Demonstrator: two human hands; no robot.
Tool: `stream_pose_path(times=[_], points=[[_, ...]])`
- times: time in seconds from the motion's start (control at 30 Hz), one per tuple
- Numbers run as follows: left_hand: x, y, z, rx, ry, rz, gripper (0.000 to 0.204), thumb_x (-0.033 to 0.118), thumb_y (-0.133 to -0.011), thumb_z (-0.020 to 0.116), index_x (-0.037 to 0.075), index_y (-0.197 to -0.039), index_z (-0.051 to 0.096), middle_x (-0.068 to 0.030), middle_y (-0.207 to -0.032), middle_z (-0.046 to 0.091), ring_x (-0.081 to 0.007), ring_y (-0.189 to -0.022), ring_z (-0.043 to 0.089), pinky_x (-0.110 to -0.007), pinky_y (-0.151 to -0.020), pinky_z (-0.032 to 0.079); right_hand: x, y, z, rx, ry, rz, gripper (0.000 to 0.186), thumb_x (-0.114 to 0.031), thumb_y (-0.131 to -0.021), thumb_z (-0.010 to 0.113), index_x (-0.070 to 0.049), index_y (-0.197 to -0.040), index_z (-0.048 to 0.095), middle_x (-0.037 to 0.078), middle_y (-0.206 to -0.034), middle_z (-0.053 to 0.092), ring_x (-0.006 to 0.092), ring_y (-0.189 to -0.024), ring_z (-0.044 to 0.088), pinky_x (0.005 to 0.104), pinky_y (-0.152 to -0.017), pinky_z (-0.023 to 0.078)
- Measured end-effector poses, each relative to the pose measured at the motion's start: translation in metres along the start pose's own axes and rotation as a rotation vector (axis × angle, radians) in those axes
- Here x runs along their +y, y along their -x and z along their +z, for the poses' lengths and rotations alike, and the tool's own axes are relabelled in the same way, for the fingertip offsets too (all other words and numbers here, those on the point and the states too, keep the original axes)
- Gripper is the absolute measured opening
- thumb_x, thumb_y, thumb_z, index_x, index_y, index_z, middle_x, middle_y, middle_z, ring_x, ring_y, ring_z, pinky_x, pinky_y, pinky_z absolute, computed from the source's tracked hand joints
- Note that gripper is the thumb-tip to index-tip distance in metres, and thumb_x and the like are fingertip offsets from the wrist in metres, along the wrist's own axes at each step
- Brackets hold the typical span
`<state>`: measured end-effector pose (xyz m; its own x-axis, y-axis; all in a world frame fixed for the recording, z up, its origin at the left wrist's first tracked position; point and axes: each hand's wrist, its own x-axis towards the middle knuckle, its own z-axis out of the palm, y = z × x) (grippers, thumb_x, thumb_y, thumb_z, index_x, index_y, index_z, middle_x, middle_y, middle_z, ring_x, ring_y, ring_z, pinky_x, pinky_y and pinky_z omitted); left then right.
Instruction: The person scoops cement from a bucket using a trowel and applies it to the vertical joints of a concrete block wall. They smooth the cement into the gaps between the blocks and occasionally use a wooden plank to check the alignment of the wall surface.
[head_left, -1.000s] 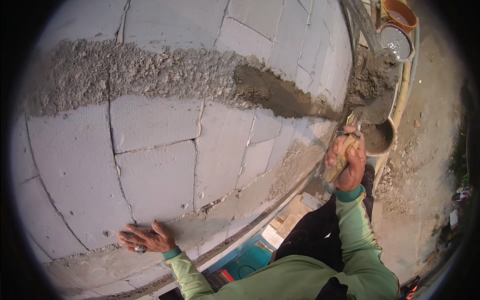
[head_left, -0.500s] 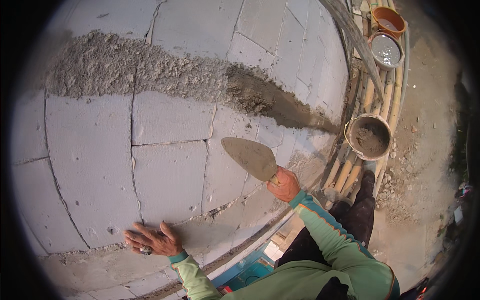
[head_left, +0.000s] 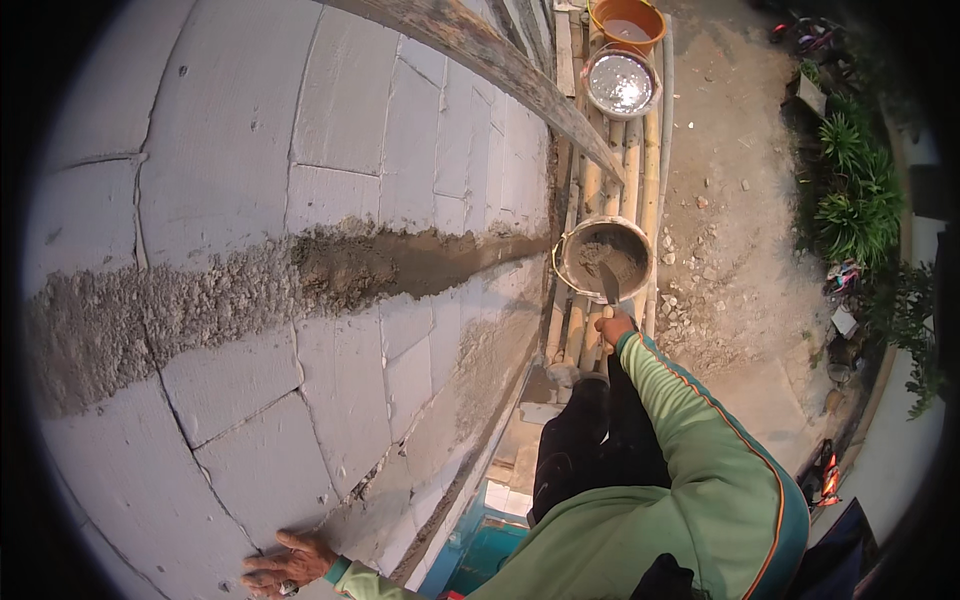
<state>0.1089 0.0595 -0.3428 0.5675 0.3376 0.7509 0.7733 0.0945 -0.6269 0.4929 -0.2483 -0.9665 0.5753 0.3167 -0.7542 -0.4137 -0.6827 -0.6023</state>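
Note:
My right hand (head_left: 614, 328) is closed round the handle of a trowel (head_left: 610, 285). The trowel's blade reaches into a bucket (head_left: 628, 235) of wet grey mortar (head_left: 598, 250). My left hand (head_left: 290, 567) rests open against the pale block wall (head_left: 265, 410), fingers spread, a ring on one finger. Across the wall runs a rough band of mortar (head_left: 200, 305); its darker, wetter stretch (head_left: 390, 265) extends toward the bucket side.
The bucket stands on bamboo poles (head_left: 632, 170) along the wall's foot. Beyond it are a bucket of liquid (head_left: 620, 85) and an orange bucket (head_left: 628, 22). A wooden pole (head_left: 500, 70) slants over the wall. Rubble (head_left: 690, 265) and plants (head_left: 850, 200) lie to the right.
My right hand has moved the trowel from in front of the wall down into the mortar bucket. The view has swung right; my left hand stays on the wall.

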Motion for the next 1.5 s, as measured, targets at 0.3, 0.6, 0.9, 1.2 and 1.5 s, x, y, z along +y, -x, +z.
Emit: stream_pose_path(times=[0.3,0.6,0.9,1.2,1.5], points=[[-0.006,0.005,0.004,0.012,-0.035,0.005,0.081,0.068,-0.1,0.043,0.012,-0.158,0.037,-0.0233,-0.162,0.029,-0.0424,-0.148,0.025,-0.061,-0.115,0.021,-0.021,0.021,-0.086,-0.122,0.766,-0.495,0.049,-0.027,-0.087,0.068,-0.001,-0.128,0.063,0.025,-0.113,0.069,0.0386,-0.105,0.068,0.0443,-0.092,0.053],[-0.009,0.002,0.003,0.046,0.049,-0.063,0.075,0.067,-0.099,0.045,0.018,-0.156,0.044,-0.0142,-0.165,0.029,-0.0353,-0.151,0.023,-0.054,-0.117,0.013,-0.015,0.155,-0.246,0.092,0.51,-0.003,0.043,-0.021,-0.09,0.067,0.001,-0.128,0.064,0.02,-0.101,0.073,0.027,-0.077,0.073,0.0387,-0.069,0.059],[-0.016,0.007,0.005,0.04,0.054,-0.101,0.071,0.062,-0.1,0.05,0.017,-0.155,0.046,-0.0205,-0.164,0.03,-0.0408,-0.153,0.022,-0.058,-0.119,0.008,0.011,0.164,-0.299,0.036,0.223,0.287,0.019,-0.014,-0.097,0.054,-0.002,-0.108,0.065,0.008,-0.075,0.065,0.0235,-0.058,0.065,0.0387,-0.044,0.049],[0.007,-0.02,-0.008,0.098,0.157,-0.168,0.073,0.055,-0.101,0.05,0.009,-0.157,0.038,-0.0202,-0.163,0.03,-0.0414,-0.152,0.021,-0.059,-0.121,0.009,-0.073,0.113,-0.313,0.076,0.14,0.14,0.038,-0.018,-0.094,0.064,-0.001,-0.128,0.063,0.015,-0.09,0.072,0.0238,-0.061,0.067,0.0397,-0.047,0.052],[0.308,-0.199,-0.045,0.099,0.835,-0.292,0.079,0.043,-0.102,0.054,0.001,-0.159,0.019,-0.0229,-0.166,0.012,-0.0433,-0.152,0.021,-0.062,-0.12,0.025,-0.189,-0.029,-0.378,0.365,0.486,-0.076,0.045,-0.024,-0.089,0.068,-0.001,-0.127,0.066,0.027,-0.117,0.07,0.0395,-0.111,0.068,0.0446,-0.098,0.053]])
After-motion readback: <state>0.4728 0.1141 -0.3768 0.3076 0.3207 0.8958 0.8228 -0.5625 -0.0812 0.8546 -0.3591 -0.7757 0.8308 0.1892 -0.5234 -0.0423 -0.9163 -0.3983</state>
